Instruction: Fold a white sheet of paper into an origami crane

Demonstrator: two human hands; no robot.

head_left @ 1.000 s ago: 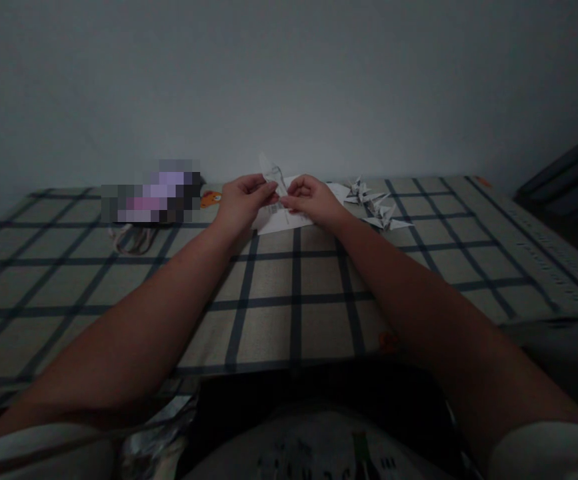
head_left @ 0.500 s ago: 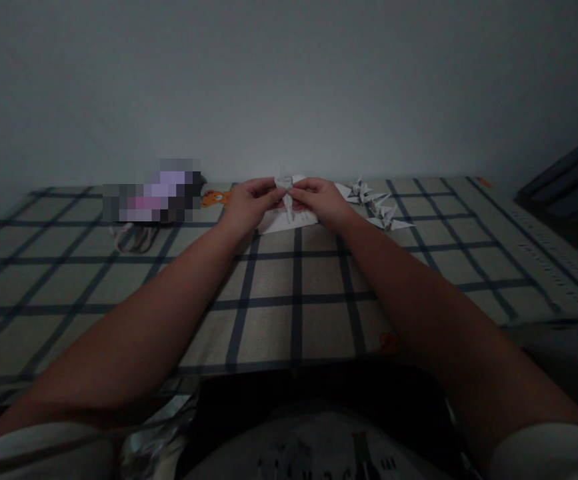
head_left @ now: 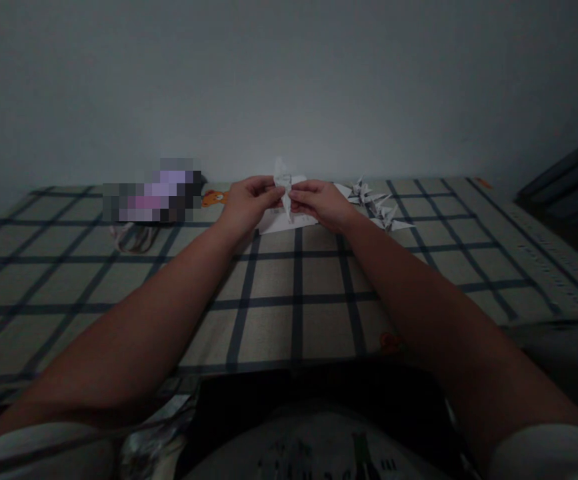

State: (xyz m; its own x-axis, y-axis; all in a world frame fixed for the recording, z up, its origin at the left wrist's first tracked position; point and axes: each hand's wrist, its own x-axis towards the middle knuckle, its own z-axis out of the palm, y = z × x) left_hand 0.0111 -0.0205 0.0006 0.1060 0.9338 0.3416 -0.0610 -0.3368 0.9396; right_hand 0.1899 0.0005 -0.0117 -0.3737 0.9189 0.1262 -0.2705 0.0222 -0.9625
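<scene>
Between my two hands stands a small piece of folded white paper, tall and narrow, with a thin point hanging down toward me. My left hand pinches its left side with thumb and fingers. On the other side, my right hand is closed with its thumb and fingertips at the paper's right edge. Flat on the table beneath lies a white sheet, partly covered by both hands. Several folded paper cranes sit just right of my right hand.
A checked cloth covers the table, which meets a grey wall. At the left lies a pixelated purple and pink object with a pale cord in front. A dark slatted object stands off the right end.
The folded paper has turned slightly and rises higher above my fingers. My right fingers have shifted a little and are less wrapped around it. Both arms stay nearly in place.
</scene>
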